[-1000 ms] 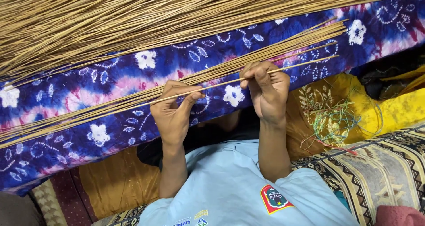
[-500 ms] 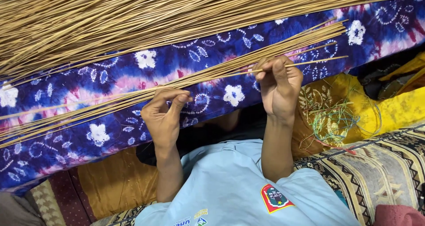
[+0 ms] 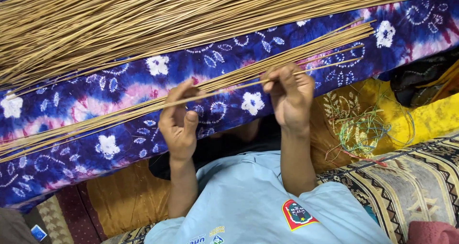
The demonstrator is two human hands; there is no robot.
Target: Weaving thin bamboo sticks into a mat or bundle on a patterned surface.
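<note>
We are holding both hands raised in front of the chest, forearms rising from pale blue sleeves. The left hand (image 3: 179,124) is standing palm toward us, fingers curled loosely, its fingertips pinching a single thin stick (image 3: 229,88). The right hand (image 3: 289,98) is closing its fingertips on the same stick farther along, knuckles bent over it. The two hands are apart, each gripping that one stick.

The stick is running with its long axis from lower left to upper right, its far tip pointing up and to the right. It is lying just beside a small bundle of like sticks (image 3: 119,117), which is slanting the same way across a blue and purple tie-dyed cloth (image 3: 119,83). Above, a large heap of sticks (image 3: 119,28) is spreading across the cloth. To the right, a tangle of green thread (image 3: 363,129) is resting on yellow fabric (image 3: 430,119), near a patterned mat (image 3: 420,182).
</note>
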